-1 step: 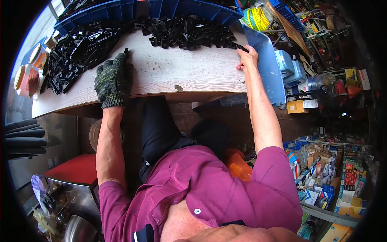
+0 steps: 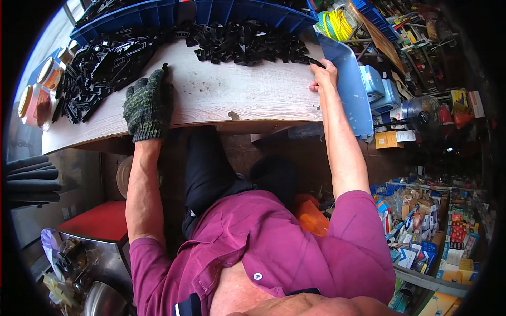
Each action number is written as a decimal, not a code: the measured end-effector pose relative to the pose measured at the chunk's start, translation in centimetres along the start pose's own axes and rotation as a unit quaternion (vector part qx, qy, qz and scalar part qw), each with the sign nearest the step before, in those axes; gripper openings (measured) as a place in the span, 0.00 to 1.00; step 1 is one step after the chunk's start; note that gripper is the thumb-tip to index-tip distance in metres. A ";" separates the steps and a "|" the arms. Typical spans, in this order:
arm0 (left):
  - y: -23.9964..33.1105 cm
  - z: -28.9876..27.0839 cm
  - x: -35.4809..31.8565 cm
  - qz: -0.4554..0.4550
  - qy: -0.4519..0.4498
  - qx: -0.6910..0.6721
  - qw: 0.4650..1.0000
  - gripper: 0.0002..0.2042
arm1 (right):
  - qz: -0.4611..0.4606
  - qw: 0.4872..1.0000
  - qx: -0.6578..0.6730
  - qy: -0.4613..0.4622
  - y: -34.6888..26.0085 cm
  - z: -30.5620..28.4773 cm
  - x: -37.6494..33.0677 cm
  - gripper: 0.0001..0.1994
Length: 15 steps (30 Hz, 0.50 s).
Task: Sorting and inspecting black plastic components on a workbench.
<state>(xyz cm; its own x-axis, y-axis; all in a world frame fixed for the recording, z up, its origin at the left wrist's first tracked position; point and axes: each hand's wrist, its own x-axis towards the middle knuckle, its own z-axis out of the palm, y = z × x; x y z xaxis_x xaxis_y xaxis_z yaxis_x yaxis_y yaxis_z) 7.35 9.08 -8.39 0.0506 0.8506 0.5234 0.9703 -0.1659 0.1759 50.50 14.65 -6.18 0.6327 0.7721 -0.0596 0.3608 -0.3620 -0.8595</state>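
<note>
My left hand (image 2: 147, 105) wears a dark green knitted glove and rests at the near left of the pale wooden table (image 2: 232, 89). Its fingers are curled, and the tip of a black plastic part (image 2: 165, 67) sticks up beside them; the rest of that part is hidden. At the table's right end, my bare right hand (image 2: 326, 75) pinches a small black plastic part (image 2: 317, 63) between thumb and fingers. Just left of it lies a heap of short black plastic parts (image 2: 247, 42). Longer black parts (image 2: 108, 68) are piled beyond and left of the glove.
Blue plastic bins (image 2: 253, 11) line the table's far side. A light blue tub (image 2: 350, 84) stands against the right end, beside my right forearm. Lidded jars (image 2: 37, 102) are at the left edge. Crowded shelves (image 2: 421, 226) lie to the right, and a red-topped cabinet (image 2: 97, 221) at lower left.
</note>
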 end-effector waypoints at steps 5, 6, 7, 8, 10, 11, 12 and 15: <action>0.1 0.1 0.5 -0.030 -0.031 -0.017 0.999 0.13 | -0.002 0.996 -0.082 0.045 0.2 0.1 1.2 0.23; 0.1 0.2 0.6 -0.034 -0.036 -0.011 0.999 0.13 | -0.002 0.996 -0.082 0.045 0.3 0.1 1.4 0.23; 0.0 0.5 0.5 -0.034 -0.036 -0.011 0.999 0.13 | 0.003 0.996 -0.076 0.046 0.5 0.0 1.5 0.21; -0.2 0.7 0.4 -0.026 -0.019 -0.010 0.999 0.13 | 0.008 0.996 -0.070 0.047 0.9 -0.2 1.8 0.19; -0.3 0.8 0.3 -0.018 -0.002 -0.010 1.000 0.12 | 0.016 0.996 -0.058 0.069 1.6 -0.9 2.4 0.17; -0.3 0.8 0.3 -0.017 0.007 -0.010 1.000 0.12 | 0.025 0.994 -0.046 0.091 2.0 -1.3 2.7 0.16; -0.2 0.8 0.2 -0.016 0.015 -0.009 1.000 0.12 | 0.026 0.994 -0.046 0.093 2.3 -1.9 3.2 0.16; 0.4 0.3 0.5 -0.020 -0.015 0.012 1.000 0.12 | 0.092 0.983 0.023 0.157 2.3 -2.5 3.8 0.15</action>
<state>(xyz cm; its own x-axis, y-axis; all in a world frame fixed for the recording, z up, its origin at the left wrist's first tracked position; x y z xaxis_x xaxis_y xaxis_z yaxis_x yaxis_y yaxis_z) 7.78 9.56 -8.31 0.0181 0.8705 0.4918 0.9771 -0.1198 0.1761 55.41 15.48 -7.13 0.8674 0.4935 -0.0634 0.1935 -0.4521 -0.8707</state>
